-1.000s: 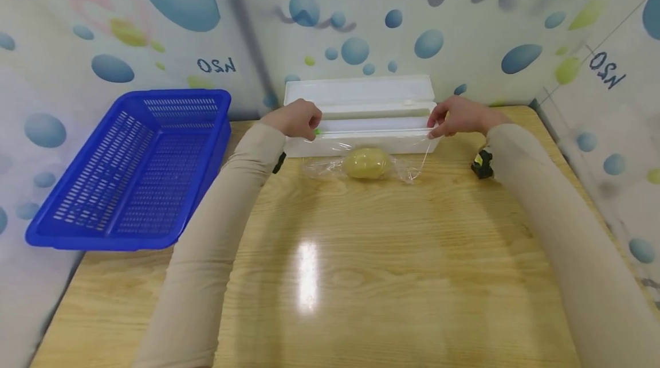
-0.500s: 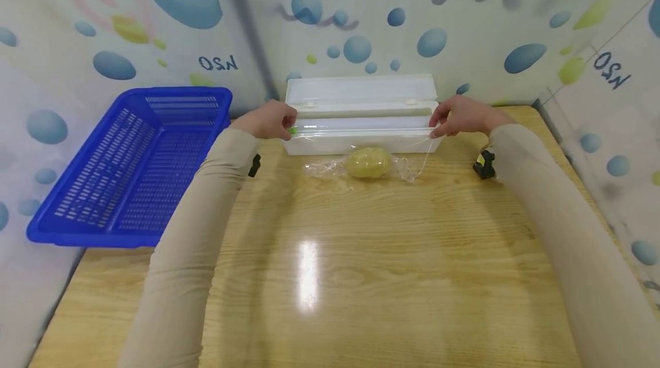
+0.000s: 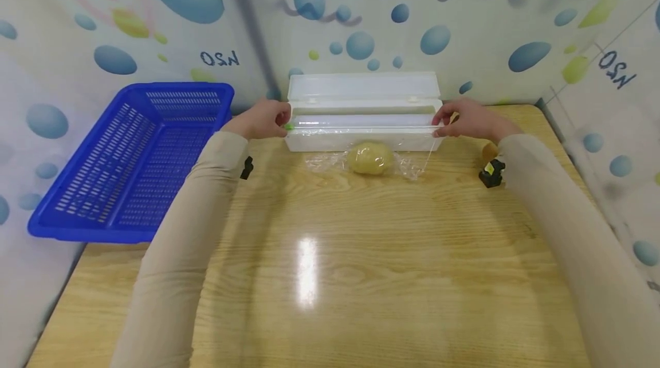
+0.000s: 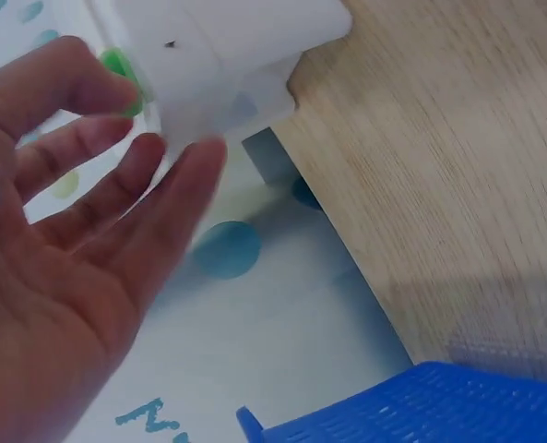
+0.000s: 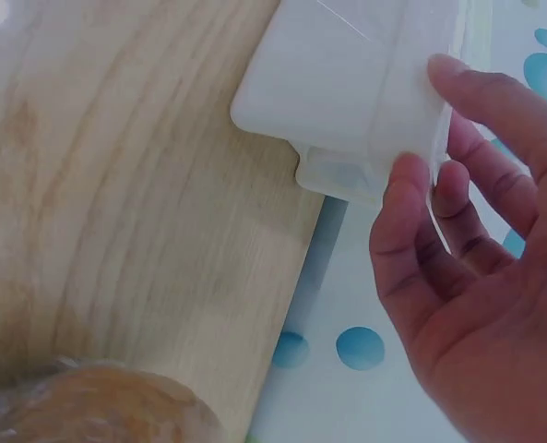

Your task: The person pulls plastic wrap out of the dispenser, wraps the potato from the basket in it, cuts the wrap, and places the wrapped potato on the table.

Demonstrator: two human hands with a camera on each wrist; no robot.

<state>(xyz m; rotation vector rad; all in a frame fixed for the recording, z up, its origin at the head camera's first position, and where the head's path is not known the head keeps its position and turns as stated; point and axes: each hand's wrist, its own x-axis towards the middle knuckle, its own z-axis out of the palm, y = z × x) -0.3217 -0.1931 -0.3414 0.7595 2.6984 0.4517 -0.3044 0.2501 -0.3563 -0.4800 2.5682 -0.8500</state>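
A long white cling film box [image 3: 363, 140] stands open at the table's back, lid [image 3: 363, 87] tipped back and a film roll [image 3: 356, 121] inside. At its left end my left hand [image 3: 262, 118] has its thumb on the green slide cutter [image 4: 121, 78]; its other fingers lie by the box end. My right hand [image 3: 471, 118] grips the right end, thumb on the front rim, fingers bent at the end wall. Before the box, a yellow potato [image 3: 370, 158] lies in clear film [image 3: 409, 168], crumpled at both sides. A strand of film rises toward the right hand.
A blue plastic basket [image 3: 170, 156] sits at the left of the wooden table [image 3: 350, 276]. Beneath my right wrist is a brownish round thing wrapped in film [image 5: 98, 406]. A patterned wall [image 3: 371, 18] rises close behind the box.
My left hand has slid left along the box front with the green slide cutter, ending at the left end. The right hand stays at the right end; the potato lies where it was.
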